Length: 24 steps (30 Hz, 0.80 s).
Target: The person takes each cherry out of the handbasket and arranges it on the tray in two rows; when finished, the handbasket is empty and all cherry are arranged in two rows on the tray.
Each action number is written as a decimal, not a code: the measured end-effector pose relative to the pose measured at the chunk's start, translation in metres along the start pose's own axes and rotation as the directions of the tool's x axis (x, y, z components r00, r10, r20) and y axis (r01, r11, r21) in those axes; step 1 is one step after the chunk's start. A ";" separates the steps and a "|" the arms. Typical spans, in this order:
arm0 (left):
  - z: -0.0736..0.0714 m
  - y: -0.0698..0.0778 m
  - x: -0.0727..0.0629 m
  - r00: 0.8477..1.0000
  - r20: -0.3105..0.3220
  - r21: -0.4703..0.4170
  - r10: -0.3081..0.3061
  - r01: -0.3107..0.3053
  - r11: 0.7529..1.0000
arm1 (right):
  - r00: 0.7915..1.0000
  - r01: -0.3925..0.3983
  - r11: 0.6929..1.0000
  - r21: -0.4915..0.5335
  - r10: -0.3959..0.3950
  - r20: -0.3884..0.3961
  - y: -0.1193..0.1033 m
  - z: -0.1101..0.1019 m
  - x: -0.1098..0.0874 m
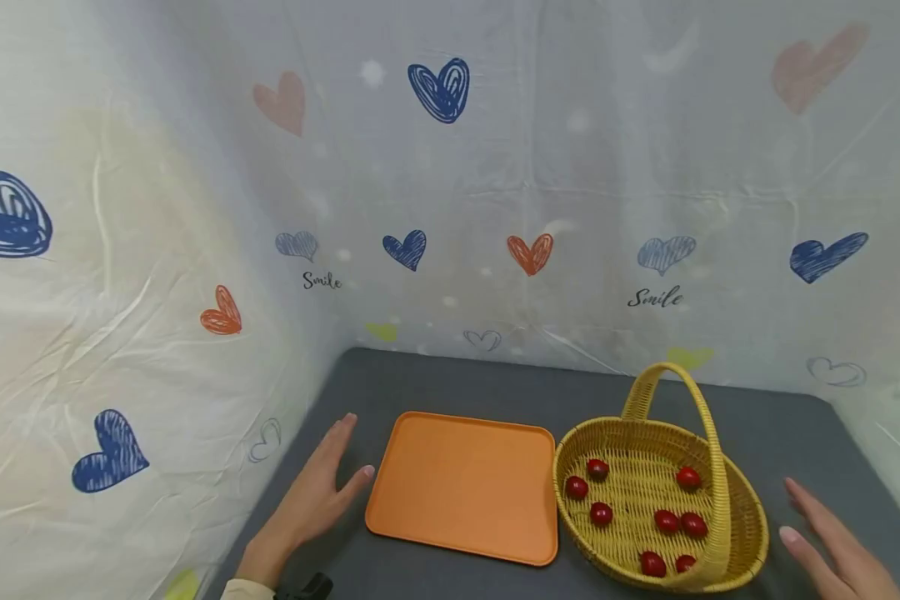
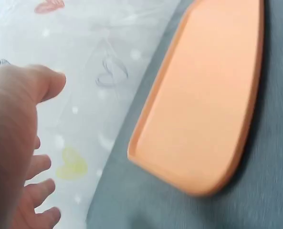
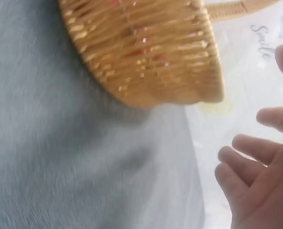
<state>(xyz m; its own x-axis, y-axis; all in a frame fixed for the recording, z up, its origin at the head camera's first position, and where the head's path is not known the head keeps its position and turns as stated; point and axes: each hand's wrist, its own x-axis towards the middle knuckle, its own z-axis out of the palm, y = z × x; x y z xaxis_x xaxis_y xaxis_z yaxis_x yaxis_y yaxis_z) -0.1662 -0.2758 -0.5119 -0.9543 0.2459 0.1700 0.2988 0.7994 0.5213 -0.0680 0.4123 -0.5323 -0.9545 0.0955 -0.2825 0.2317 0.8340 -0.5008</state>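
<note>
An orange rectangular tray (image 1: 461, 487) lies flat on the dark grey table, bare inside. Right beside it stands a yellow wicker basket (image 1: 746, 508) with a tall arched handle. Several small dark red fruits (image 1: 667, 522) are scattered over the basket's bottom. My left hand (image 1: 311, 496) is held just left of the tray, thumb spread from the fingers, holding nothing. To the right of the basket is my right hand (image 1: 840, 546), its fingers extended and apart from the basket. The right wrist view shows that hand (image 3: 260, 167) beside the basket's woven side (image 3: 151, 57).
The grey table (image 1: 450, 379) reaches back to a pale curtain (image 1: 450, 183) printed with hearts and the word Smile. The curtain also runs along the left side. A dark strap (image 1: 311, 587) shows near my left wrist.
</note>
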 end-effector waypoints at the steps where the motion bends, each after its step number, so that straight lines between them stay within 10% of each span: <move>1: 0.000 0.004 0.001 1.000 0.008 -0.034 -0.003 0.003 0.999 | 1.000 -0.006 1.000 0.023 0.006 0.005 -0.004 0.000 0.000; 14: 0.016 0.075 0.021 0.966 0.177 -0.455 0.189 -0.090 0.886 | 1.000 0.018 0.974 0.228 -0.012 -0.027 -0.020 0.014 0.009; 24: 0.035 0.128 0.041 0.914 0.209 -0.557 0.349 -0.182 0.810 | 0.992 0.075 0.900 0.429 -0.023 -0.126 -0.003 0.044 0.011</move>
<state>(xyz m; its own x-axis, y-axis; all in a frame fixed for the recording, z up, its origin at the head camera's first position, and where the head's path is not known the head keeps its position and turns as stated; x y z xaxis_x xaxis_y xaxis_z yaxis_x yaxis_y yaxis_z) -0.1675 -0.1448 -0.4673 -0.7693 0.6180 0.1621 0.4197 0.2975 0.8575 -0.0708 0.3867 -0.5702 -0.9756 0.1443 -0.1654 0.2171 0.5248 -0.8231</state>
